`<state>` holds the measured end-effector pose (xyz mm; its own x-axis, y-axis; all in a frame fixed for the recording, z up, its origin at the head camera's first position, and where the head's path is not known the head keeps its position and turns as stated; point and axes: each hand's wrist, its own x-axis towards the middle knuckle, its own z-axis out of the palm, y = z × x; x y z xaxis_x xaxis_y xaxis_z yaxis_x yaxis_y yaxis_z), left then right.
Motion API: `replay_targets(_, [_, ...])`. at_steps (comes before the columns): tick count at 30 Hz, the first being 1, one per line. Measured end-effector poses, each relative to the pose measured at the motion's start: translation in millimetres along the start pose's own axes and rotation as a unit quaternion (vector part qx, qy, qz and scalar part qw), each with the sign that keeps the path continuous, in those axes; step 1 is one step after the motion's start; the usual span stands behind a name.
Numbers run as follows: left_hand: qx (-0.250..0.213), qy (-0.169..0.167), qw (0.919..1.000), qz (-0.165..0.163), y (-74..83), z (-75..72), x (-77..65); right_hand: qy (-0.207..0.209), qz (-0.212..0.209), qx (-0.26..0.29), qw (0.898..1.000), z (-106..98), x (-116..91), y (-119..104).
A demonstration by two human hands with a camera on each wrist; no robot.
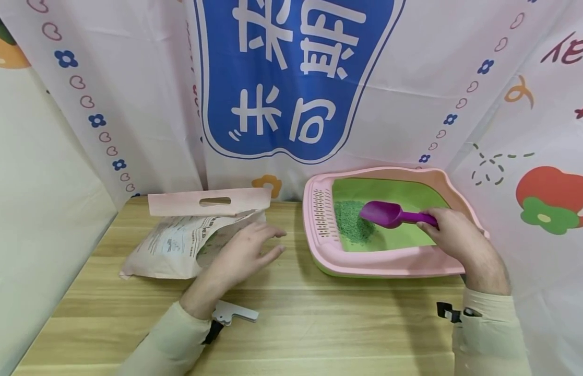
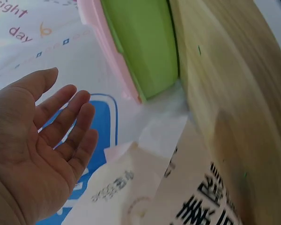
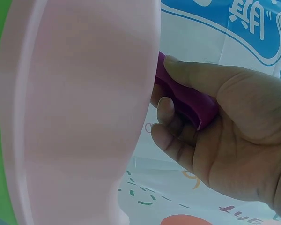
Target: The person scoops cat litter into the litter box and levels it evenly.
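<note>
My right hand (image 1: pixel 453 232) grips the handle of a purple scoop (image 1: pixel 382 214) above a litter box (image 1: pixel 390 263) with a pink rim and green base. Green granules (image 1: pixel 354 222) lie in a patch at the box's left side, partly under the scoop. In the right wrist view, fingers and thumb curl round the scoop handle (image 3: pixel 192 101), while the box's pink wall hides the blade. My left hand (image 1: pixel 244 250) hangs over the mouth of an opened paper bag (image 1: pixel 178 240), its fingers loosely extended and holding nothing. Whether it touches the bag I cannot tell.
A white clip (image 1: pixel 235 312) lies on the wooden table (image 1: pixel 319 324) beside my left wrist. The bag's torn top strip (image 1: pixel 178 203) has a handle slot. Behind the table hangs a printed curtain (image 1: pixel 390 125), close to the bag and box.
</note>
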<state>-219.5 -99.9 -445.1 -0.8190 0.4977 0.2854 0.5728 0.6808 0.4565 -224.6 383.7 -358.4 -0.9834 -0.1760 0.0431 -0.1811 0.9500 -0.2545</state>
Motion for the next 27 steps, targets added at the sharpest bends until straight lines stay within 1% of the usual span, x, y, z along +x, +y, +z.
replay_targets(6, [0.011, -0.024, 0.9995, 0.018, 8.1, 15.8, 8.4, -0.004, 0.003, 0.001, 1.000, 0, 0, -1])
replay_targets(10, [0.028, -0.036, 0.9982, 0.039, 16.8, 25.1, 13.4, -0.008, 0.005, 0.002, 1.000, 1, 0, -2])
replay_targets(14, [0.035, -0.054, 0.9960, 0.062, 25.9, 33.5, 18.0, -0.011, 0.005, 0.004, 1.000, 2, 0, -2])
replay_targets(17, [0.045, -0.061, 0.9933, 0.088, 31.6, 38.8, 21.3, -0.011, 0.005, 0.008, 1.000, 3, 1, -2])
replay_targets(22, [0.066, -0.067, 0.9861, 0.136, 37.1, 48.1, 27.9, -0.010, 0.003, 0.014, 1.000, 5, 2, -3])
replay_targets(24, [0.073, -0.077, 0.9832, 0.149, 39.1, 51.6, 30.8, -0.008, 0.001, 0.014, 1.000, 6, 2, -3])
replay_targets(27, [0.079, -0.091, 0.9800, 0.158, 43.0, 55.6, 35.2, -0.007, -0.001, 0.017, 1.000, 8, 3, -2])
